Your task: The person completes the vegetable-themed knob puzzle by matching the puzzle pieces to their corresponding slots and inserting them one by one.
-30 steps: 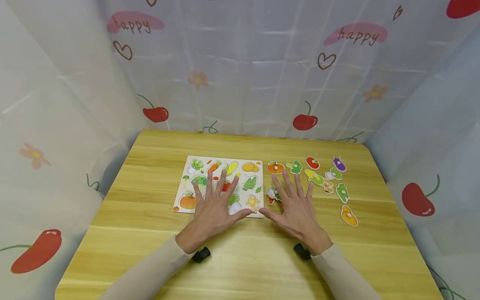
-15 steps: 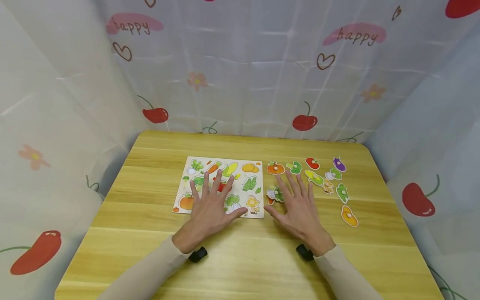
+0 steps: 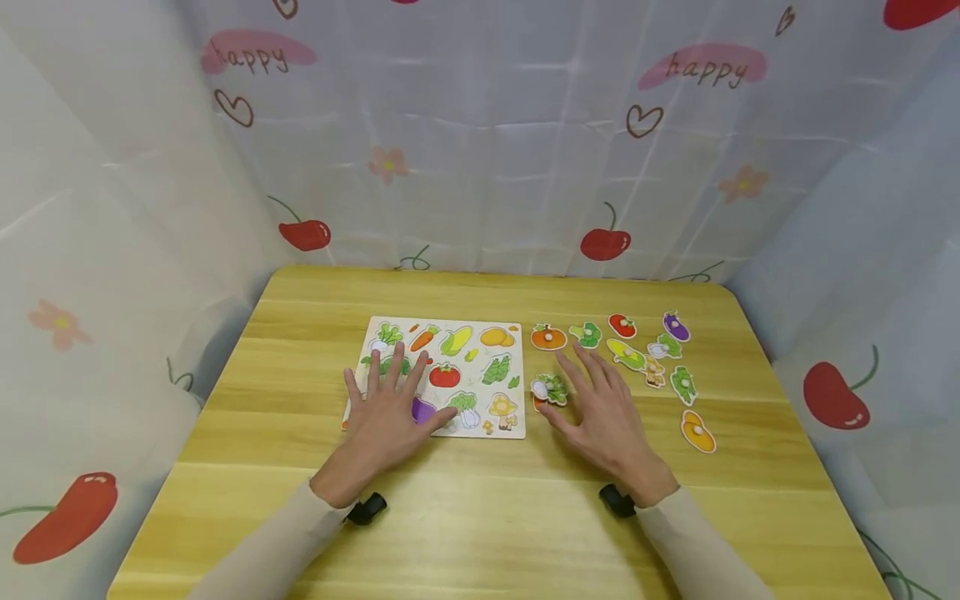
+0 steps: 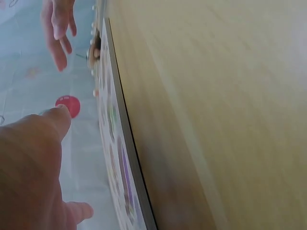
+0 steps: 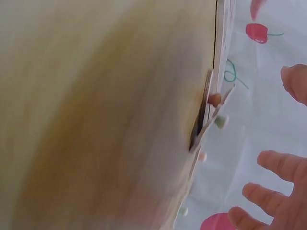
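Observation:
My left hand (image 3: 386, 425), fingers spread, hovers over the left part of a vegetable puzzle board (image 3: 480, 337) and holds nothing. It hides the pumpkin picture and part of the broccoli picture. To the board's right, my right hand (image 3: 607, 417) hangs above the table with bent, parted fingers, gripping nothing. Nearest to it is a white-and-green radish piece (image 3: 551, 388), lying tilted on top of an orange piece that is mostly hidden. In the right wrist view, the tilted piece (image 5: 211, 120) stands clear of the fingertips. Beyond the fingers lie a pumpkin piece (image 3: 549, 337) and a broccoli piece (image 3: 587, 335).
Further right lie more knobbed pieces: a tomato (image 3: 622, 326), corn (image 3: 626, 355), an eggplant (image 3: 676, 327), a bok choy (image 3: 665, 347), a mushroom (image 3: 655, 373), a green vegetable (image 3: 684, 385) and a yellow-orange one (image 3: 698, 432). A printed curtain (image 3: 480, 167) surrounds the wooden table (image 3: 480, 533).
My left hand has moved left across the board, uncovering the tomato and eggplant pictures. My right hand has shifted slightly right and its fingers have bent. The pieces lie as before.

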### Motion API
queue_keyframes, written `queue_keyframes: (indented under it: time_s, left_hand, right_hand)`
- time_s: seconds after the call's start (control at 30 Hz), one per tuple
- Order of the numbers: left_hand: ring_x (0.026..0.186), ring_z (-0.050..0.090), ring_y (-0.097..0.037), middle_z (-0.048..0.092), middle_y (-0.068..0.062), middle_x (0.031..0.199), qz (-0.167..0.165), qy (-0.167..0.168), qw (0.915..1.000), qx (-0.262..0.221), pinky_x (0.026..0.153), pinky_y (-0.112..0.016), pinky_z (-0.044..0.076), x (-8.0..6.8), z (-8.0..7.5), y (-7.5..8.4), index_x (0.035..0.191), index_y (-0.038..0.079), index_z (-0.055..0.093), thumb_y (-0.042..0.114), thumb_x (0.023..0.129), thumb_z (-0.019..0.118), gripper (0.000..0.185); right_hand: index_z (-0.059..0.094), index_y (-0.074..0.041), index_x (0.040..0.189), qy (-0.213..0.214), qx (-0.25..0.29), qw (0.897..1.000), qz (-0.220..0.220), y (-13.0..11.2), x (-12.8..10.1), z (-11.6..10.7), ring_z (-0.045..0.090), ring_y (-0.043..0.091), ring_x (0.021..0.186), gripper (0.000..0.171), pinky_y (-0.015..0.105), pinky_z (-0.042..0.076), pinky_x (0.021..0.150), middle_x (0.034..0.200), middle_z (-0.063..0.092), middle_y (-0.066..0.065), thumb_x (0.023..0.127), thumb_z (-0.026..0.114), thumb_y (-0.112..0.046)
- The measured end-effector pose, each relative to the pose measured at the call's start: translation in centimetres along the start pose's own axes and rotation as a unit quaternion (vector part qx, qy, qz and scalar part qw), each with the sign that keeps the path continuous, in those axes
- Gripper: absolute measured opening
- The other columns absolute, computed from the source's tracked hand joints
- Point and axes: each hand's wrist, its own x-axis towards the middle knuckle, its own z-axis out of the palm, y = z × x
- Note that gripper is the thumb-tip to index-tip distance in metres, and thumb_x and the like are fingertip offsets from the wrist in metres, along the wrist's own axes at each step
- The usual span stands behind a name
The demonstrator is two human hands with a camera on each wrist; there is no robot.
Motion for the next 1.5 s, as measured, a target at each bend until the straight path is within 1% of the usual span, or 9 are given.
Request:
queue_keyframes:
  time_s: [0.23, 0.43, 0.53, 0.63, 0.77, 0.93, 1.13, 1.33, 1.5]
  left_hand:
    - [0.182, 0.004, -0.06, 0.01, -0.019, 0.198, -0.025, -0.013, 0.9996, -0.006, 0.133, -0.095, -0.003, -0.4, -0.8, -2.9, 0.188, 0.027, 0.027, 0.091, 0.101, 0.059, 0.112]
    - [0.179, 0.007, -0.065, 0.012, -0.023, 0.197, -0.028, -0.021, 0.999, -0.027, 0.131, -0.097, -0.001, -0.2, -1.7, -5.6, 0.187, 0.023, 0.029, 0.087, 0.104, 0.061, 0.109]
    - [0.178, 0.009, -0.066, 0.013, -0.024, 0.196, -0.016, -0.028, 0.9982, -0.051, 0.13, -0.098, 0.003, -0.1, -2.2, -6.7, 0.187, 0.021, 0.029, 0.081, 0.105, 0.067, 0.108]
    - [0.177, 0.013, -0.067, 0.015, -0.024, 0.196, 0.011, -0.031, 0.9969, -0.071, 0.127, -0.1, 0.007, -0.1, -2.3, -8.1, 0.187, 0.02, 0.03, 0.077, 0.105, 0.069, 0.107]
    - [0.177, 0.016, -0.065, 0.018, -0.022, 0.196, 0.039, -0.048, 0.9958, -0.068, 0.127, -0.1, 0.009, 0.0, -2.5, -9.5, 0.187, 0.017, 0.031, 0.074, 0.107, 0.07, 0.106]
    - [0.178, 0.017, -0.062, 0.022, -0.021, 0.195, 0.056, -0.07, 0.9945, -0.054, 0.128, -0.099, 0.011, -0.2, -3.1, -10.1, 0.184, 0.014, 0.037, 0.07, 0.104, 0.078, 0.106]
    - [0.178, 0.018, -0.062, 0.023, -0.02, 0.195, 0.059, -0.071, 0.994, -0.059, 0.128, -0.099, 0.012, -0.6, -2.9, -10.3, 0.184, 0.015, 0.039, 0.07, 0.102, 0.081, 0.107]
    - [0.177, 0.02, -0.063, 0.024, -0.021, 0.195, 0.057, -0.065, 0.9947, -0.056, 0.129, -0.098, 0.013, -0.7, -3.0, -10.1, 0.184, 0.015, 0.039, 0.07, 0.102, 0.081, 0.107]
    - [0.177, 0.021, -0.063, 0.025, -0.022, 0.194, 0.055, -0.068, 0.9949, -0.05, 0.129, -0.097, 0.015, -0.8, -3.0, -9.8, 0.183, 0.014, 0.039, 0.071, 0.101, 0.081, 0.108]
  right_hand:
    - [0.052, -0.017, 0.177, -0.02, 0.029, 0.999, -0.003, 0.9, -0.1, -0.7, 0.044, 0.05, 0.168, 0.087, 0.078, 0.034, 0.137, 0.188, 0.041, 0.019, 0.104, 0.083, -0.053]
    - [0.052, -0.018, 0.177, -0.05, 0.038, 0.998, -0.007, 2.3, 0.1, -1.2, 0.044, 0.049, 0.168, 0.083, 0.079, 0.032, 0.137, 0.189, 0.04, 0.017, 0.107, 0.082, -0.051]
    - [0.052, -0.018, 0.177, -0.061, 0.04, 0.997, -0.008, 2.9, 0.2, -1.7, 0.045, 0.052, 0.168, 0.082, 0.079, 0.033, 0.136, 0.188, 0.041, 0.017, 0.108, 0.082, -0.05]
    - [0.052, -0.019, 0.177, -0.067, 0.043, 0.997, -0.008, 3.3, 0.3, -2.1, 0.045, 0.054, 0.168, 0.081, 0.079, 0.034, 0.135, 0.188, 0.042, 0.017, 0.108, 0.081, -0.049]
    - [0.054, -0.018, 0.176, -0.069, 0.05, 0.996, -0.009, 3.5, 0.5, -2.5, 0.046, 0.053, 0.167, 0.078, 0.079, 0.037, 0.134, 0.186, 0.044, 0.018, 0.109, 0.082, -0.047]
    - [0.058, -0.017, 0.173, -0.077, 0.064, 0.995, -0.01, 3.8, 0.8, -2.8, 0.05, 0.052, 0.164, 0.073, 0.078, 0.04, 0.133, 0.183, 0.049, 0.018, 0.109, 0.084, -0.04]
    - [0.068, -0.014, 0.164, -0.096, 0.094, 0.991, -0.022, 3.8, 1.6, -2.5, 0.056, 0.046, 0.16, 0.063, 0.072, 0.043, 0.133, 0.171, 0.061, 0.018, 0.107, 0.087, -0.033]
    - [0.082, -0.012, 0.146, -0.099, 0.122, 0.987, -0.036, 3.5, 2.9, -1.6, 0.069, 0.04, 0.142, 0.044, 0.066, 0.053, 0.125, 0.148, 0.076, 0.014, 0.105, 0.091, -0.026]
    - [0.087, -0.017, 0.128, -0.112, 0.138, 0.984, -0.026, 3.1, 3.6, -0.8, 0.072, 0.032, 0.131, 0.026, 0.061, 0.057, 0.12, 0.134, 0.08, 0.006, 0.104, 0.092, -0.027]
